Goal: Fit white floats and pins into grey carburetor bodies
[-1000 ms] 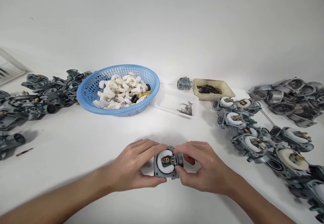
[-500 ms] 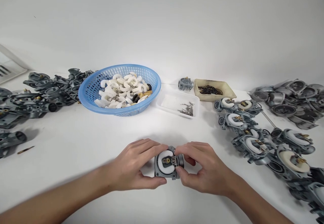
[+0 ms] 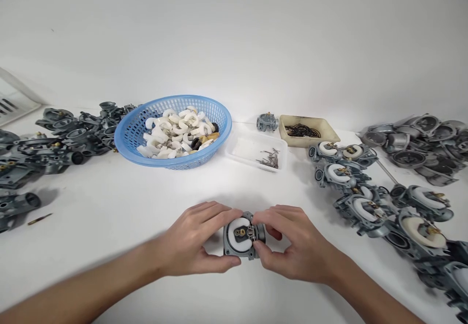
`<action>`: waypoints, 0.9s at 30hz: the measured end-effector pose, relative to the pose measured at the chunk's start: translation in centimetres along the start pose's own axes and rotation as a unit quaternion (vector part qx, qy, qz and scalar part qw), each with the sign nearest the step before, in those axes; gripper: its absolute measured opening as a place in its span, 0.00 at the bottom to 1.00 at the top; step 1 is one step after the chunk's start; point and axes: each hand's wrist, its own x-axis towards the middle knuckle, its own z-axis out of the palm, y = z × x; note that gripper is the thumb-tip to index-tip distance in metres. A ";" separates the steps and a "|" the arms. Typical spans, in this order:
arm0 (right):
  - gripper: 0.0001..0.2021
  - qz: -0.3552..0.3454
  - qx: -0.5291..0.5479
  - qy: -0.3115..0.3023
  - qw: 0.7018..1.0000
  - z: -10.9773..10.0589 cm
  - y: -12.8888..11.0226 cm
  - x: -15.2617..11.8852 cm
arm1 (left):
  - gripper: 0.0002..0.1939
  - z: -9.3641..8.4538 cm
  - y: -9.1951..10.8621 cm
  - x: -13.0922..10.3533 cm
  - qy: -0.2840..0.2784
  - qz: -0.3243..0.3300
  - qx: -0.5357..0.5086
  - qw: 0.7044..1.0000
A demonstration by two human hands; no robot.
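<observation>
- Carburetor on white table, front center, between both hands, float inside facing up.
- Left hand: thumb and fingers curved, gripping carburetor's left side.
- Right hand: thumb and index pinching carburetor at float's hinge end; can't tell if a small part sits between fingertips.
- Behind: blue basket of floats, clear tray with pins.
</observation>
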 end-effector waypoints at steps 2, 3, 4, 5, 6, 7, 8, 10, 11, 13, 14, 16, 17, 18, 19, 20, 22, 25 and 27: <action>0.11 -0.002 0.001 -0.001 1.000 0.0 0.0 0.0 | 0.32 0.0 0.0 0.0 0.000 0.000 0.000 1.000; 0.11 -0.002 0.001 -0.002 1.000 0.0 0.0 0.0 | 0.32 0.0 0.0 0.0 0.000 0.000 0.000 1.000; 0.11 -0.002 0.001 -0.003 1.000 0.0 0.0 0.0 | 0.32 0.0 0.1 0.0 0.000 0.000 0.000 1.000; 0.11 -0.002 0.000 -0.004 1.000 0.0 0.0 0.0 | 0.32 0.0 0.1 0.0 0.000 -0.001 0.000 1.000; 0.11 -0.003 -0.001 -0.004 1.000 0.0 0.1 0.0 | 0.32 0.0 0.1 0.0 0.001 -0.002 0.001 1.000; 0.12 -0.003 -0.001 -0.003 1.000 0.1 0.1 -0.1 | 0.32 0.0 0.1 0.0 0.002 -0.001 0.001 1.000; 0.12 -0.004 -0.001 -0.003 1.000 0.1 0.1 -0.1 | 0.32 0.0 0.1 0.0 0.003 -0.001 0.002 1.000; 0.11 -0.006 0.000 0.000 1.000 0.1 0.1 -0.1 | 0.31 0.0 0.1 0.0 0.003 -0.001 0.002 1.000; 0.11 -0.005 -0.001 0.000 1.000 0.1 0.0 -0.1 | 0.31 0.0 0.1 0.0 0.002 -0.001 0.001 1.000; 0.10 -0.006 -0.004 0.000 1.000 0.1 0.0 -0.1 | 0.32 0.0 0.1 0.0 0.000 -0.001 -0.001 1.000; 0.10 -0.006 -0.005 -0.001 1.000 0.1 0.0 0.0 | 0.32 0.0 0.1 0.0 0.000 -0.002 -0.001 1.000; 0.10 -0.006 -0.005 -0.002 1.000 0.1 0.0 0.0 | 0.32 0.0 0.1 0.0 0.000 -0.002 -0.001 1.000; 0.10 -0.006 -0.005 -0.002 1.000 0.1 0.0 0.0 | 0.32 0.0 0.1 0.0 0.000 -0.003 0.000 1.000; 0.10 -0.004 -0.004 -0.002 1.000 0.1 0.0 0.0 | 0.32 0.0 0.1 0.0 0.000 -0.004 0.001 1.000; 0.10 -0.003 -0.004 -0.002 1.000 0.1 0.0 0.0 | 0.32 0.0 0.1 0.0 -0.001 -0.004 0.002 1.000; 0.10 -0.002 -0.004 -0.003 1.000 0.1 0.1 -0.1 | 0.32 0.0 0.1 0.0 -0.001 -0.003 0.003 1.000; 0.11 -0.001 -0.002 -0.004 1.000 0.1 0.1 -0.1 | 0.32 0.0 0.1 0.0 -0.001 -0.003 0.004 1.000; 0.11 -0.001 -0.001 -0.004 1.000 0.1 0.1 -0.1 | 0.32 0.0 0.1 -0.1 -0.002 -0.005 0.005 1.000; 0.11 -0.002 -0.002 -0.003 1.000 0.1 0.0 -0.1 | 0.32 0.0 0.1 -0.1 -0.002 -0.005 0.008 1.000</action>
